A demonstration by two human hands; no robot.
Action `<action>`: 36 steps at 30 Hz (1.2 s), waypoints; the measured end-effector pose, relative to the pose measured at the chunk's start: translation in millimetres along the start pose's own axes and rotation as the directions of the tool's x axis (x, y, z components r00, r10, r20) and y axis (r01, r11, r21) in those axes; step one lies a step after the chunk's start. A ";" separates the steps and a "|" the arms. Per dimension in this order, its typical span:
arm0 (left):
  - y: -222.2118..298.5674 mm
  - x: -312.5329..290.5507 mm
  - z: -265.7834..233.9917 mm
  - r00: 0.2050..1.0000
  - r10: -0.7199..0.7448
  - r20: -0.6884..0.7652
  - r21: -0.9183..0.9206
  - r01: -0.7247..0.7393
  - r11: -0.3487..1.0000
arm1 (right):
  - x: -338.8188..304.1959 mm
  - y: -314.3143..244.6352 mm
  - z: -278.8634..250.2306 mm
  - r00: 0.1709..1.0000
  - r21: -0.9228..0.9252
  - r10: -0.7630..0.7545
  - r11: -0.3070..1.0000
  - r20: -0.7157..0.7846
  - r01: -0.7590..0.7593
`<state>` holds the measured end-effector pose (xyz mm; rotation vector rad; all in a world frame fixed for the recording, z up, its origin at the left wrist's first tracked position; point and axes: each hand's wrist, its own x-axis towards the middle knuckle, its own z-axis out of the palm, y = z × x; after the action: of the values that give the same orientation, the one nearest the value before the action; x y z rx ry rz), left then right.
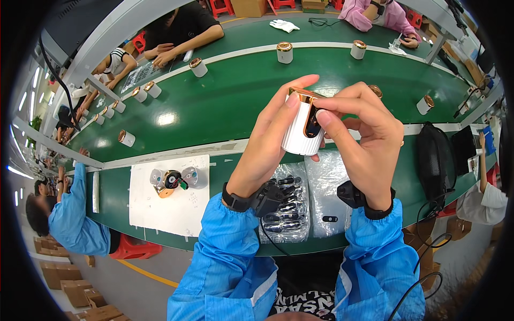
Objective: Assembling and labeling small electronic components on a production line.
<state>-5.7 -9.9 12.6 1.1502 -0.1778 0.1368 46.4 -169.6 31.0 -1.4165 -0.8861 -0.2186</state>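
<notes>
Above the near edge of the green workbench (235,160), a white ribbed cylinder (297,131) with a copper-gold rim is held slightly tilted. The left hand (265,139) is closed around its side, thumb pressed near the rim. At the cylinder's glossy black panel (312,125), the right hand (372,134) brings thumb and index fingertips nearly together against the edge; whether they pinch anything cannot be told. A small pale mark on the panel is too small to read. Bold white lettering runs across the wearer's dark shirt (308,299). Below the hands lie a clear bag of black parts (289,206) and another plastic bag (324,187) with one black oval panel (330,219) on it. Similar copper-topped white cylinders (285,53) stand beyond.
</notes>
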 end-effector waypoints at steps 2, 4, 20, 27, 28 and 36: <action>-0.1 0.2 -0.4 1.000 -0.004 -0.002 0.004 0.004 1.000 | -0.4 0.7 0.0 1.000 -0.007 -0.003 1.000 0.003 0.003; 0.3 -0.2 0.3 1.000 -0.004 -0.009 0.005 0.004 1.000 | -0.6 1.1 0.2 1.000 -0.022 -0.009 1.000 0.008 0.009; 2.2 -0.7 1.6 1.000 -0.014 -0.016 -0.018 0.014 1.000 | -0.6 -0.9 -0.1 0.999 -0.045 -0.012 0.999 0.035 0.013; -2.7 0.2 -3.9 0.999 0.012 -0.038 -0.007 -0.013 1.000 | -2.4 -4.8 -4.6 0.984 -0.121 -0.073 0.988 0.160 0.093; -3.7 1.1 -4.4 0.998 0.031 -0.054 0.024 -0.029 0.999 | -2.7 -6.2 -6.1 0.973 -0.147 -0.100 0.980 0.210 0.133; 2.8 -1.3 -2.7 0.999 -0.009 0.038 -0.074 0.012 0.997 | -3.0 -18.6 -17.4 0.995 0.029 0.051 0.998 -0.088 -0.049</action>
<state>-7.3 -6.3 13.8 1.0799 -0.2089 0.0983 39.8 -190.1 44.8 -1.3918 -0.7777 -0.2289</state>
